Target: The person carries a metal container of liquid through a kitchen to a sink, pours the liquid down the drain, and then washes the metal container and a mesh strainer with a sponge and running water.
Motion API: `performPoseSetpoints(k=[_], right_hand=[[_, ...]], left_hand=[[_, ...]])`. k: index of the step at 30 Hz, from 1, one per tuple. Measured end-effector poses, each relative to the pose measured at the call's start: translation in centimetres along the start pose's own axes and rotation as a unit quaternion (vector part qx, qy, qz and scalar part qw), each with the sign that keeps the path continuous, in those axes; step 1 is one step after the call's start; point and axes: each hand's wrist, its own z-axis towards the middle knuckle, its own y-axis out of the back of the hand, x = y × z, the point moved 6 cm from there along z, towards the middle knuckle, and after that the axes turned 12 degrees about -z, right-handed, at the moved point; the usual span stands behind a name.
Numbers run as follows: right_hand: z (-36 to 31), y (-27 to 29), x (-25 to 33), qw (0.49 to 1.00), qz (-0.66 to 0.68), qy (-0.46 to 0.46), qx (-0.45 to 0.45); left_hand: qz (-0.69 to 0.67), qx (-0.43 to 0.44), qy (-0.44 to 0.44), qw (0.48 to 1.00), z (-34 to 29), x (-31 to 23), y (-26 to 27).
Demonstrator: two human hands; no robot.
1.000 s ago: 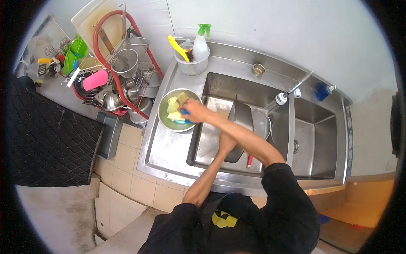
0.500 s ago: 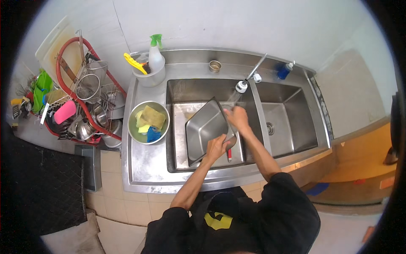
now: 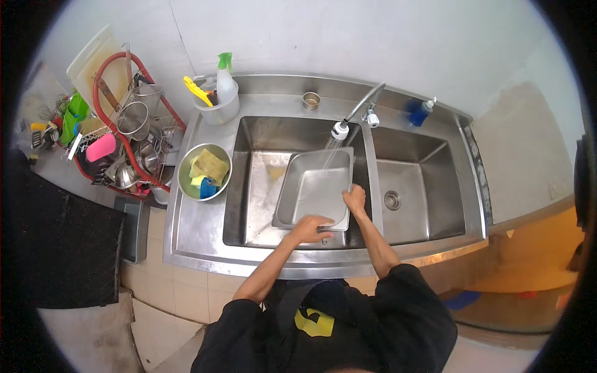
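Observation:
A rectangular metal food pan (image 3: pixel 314 186) sits over the left sink basin (image 3: pixel 258 230), its hollow facing up. My left hand (image 3: pixel 311 229) grips its near rim, fingers over the edge. At its right rim, my right hand (image 3: pixel 355 199) has its fingers closed round the edge. Water runs from the faucet's white spray head (image 3: pixel 340 130) down into the pan.
Left of the basin stands a metal bowl (image 3: pixel 185 177) with sponges and a blue cloth. Behind it, a tub (image 3: pixel 224 113) holds a spray bottle and yellow brush. A second basin (image 3: pixel 413 186) lies right; a blue soap bottle (image 3: pixel 421 113) stands behind. A crowded dish rack (image 3: pixel 102 112) is far left.
The pan has gone from steeply tilted to nearly level, shifting right beneath the stream. My right hand has come down from beside the spray to the pan's right rim. The spray head has swung left.

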Motion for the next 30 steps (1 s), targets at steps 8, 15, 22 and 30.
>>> performPoseSetpoints(k=[8,15,22,30], right_hand=[[-0.7,5.7,0.9,0.992,-0.059,-0.018,-0.113],[-2.6,8.1,1.4,0.979,-0.060,0.007,-0.194],[-3.2,10.7,3.8,0.970,-0.065,0.004,-0.234],[-2.4,11.8,3.7,0.987,-0.048,0.011,-0.151]], left_hand=[[0.220,-0.300,0.302,0.877,-4.1,12.7,5.0],[-0.327,-0.279,0.417,0.801,-5.0,19.4,1.2],[-0.108,-0.185,0.384,0.898,-1.3,19.4,-0.6],[-0.251,-0.061,0.481,0.838,-2.4,16.3,-4.1]])
